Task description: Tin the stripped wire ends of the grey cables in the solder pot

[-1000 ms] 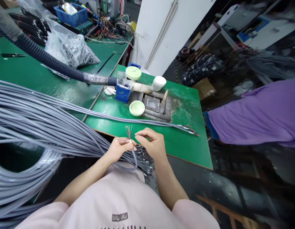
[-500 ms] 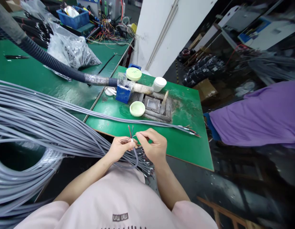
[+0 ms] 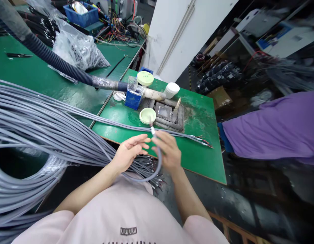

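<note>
My right hand [image 3: 168, 149] is closed round the end of a grey cable [image 3: 158, 162], which loops down toward my lap. Its stripped tip [image 3: 152, 129] points up toward the pale green lid [image 3: 147, 116]. My left hand [image 3: 129, 152] lies beside it with fingers stretched out, holding nothing. Under both hands hang several more grey cable ends [image 3: 144, 166] with stripped wires. All this is at the near edge of the small green table [image 3: 197, 149].
A large bundle of grey cables [image 3: 32, 128] fills the left. On the table stand a blue box [image 3: 133, 99], a metal solder pot [image 3: 167, 113], white jars [image 3: 171, 89] and a corrugated hose [image 3: 57, 66]. A person in purple [image 3: 271, 125] is at right.
My left hand let go of the cable and opened. My right hand took the cable end and lifted it forward toward the green lid; the fanned coloured wires no longer show.
</note>
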Demonstrator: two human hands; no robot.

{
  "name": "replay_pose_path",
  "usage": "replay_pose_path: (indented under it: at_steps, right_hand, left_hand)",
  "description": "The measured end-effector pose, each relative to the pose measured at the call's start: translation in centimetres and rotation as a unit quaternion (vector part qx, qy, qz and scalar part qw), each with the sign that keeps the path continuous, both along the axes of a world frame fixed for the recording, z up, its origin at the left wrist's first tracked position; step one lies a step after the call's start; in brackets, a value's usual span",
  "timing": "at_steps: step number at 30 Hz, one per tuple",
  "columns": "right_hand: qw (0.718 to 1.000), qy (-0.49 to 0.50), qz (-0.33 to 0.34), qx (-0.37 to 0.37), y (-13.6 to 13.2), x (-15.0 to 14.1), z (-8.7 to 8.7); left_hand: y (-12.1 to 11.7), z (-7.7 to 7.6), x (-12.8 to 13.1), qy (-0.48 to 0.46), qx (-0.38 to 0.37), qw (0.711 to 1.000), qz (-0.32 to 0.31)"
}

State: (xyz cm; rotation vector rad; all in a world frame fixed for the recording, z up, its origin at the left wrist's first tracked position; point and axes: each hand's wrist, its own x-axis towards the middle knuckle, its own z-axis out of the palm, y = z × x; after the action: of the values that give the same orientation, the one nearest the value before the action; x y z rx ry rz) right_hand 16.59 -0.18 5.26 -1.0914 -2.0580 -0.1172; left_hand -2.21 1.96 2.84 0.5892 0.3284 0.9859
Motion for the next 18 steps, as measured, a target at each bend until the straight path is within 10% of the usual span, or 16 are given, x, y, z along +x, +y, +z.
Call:
replay_pose_path:
  at_steps: [2,6,13,18]
  right_hand:
    - [0.992,0.064,-0.097,0.051,1.3,1.3,1.2]
    - [0.958,0.165,-0.210,0.102,4.0,3.2,3.7]
    - [0.982,0.117,-0.151,-0.004,7.4,2.5,3.5]
    - [0.985,0.071,-0.151,-0.048,9.6,2.4,1.4]
  left_hand:
    - [-0.4,1.2,-1.4,-0.033,0.156,0.983,-0.089]
    - [-1.1,1.8,-2.1,0.021,0.458,0.837,-0.299]
    - [0.6,-5.2,1.9,0.395,0.564,0.705,0.170]
    - [1.8,-7.0,1.8,0.424,0.588,0.657,0.207]
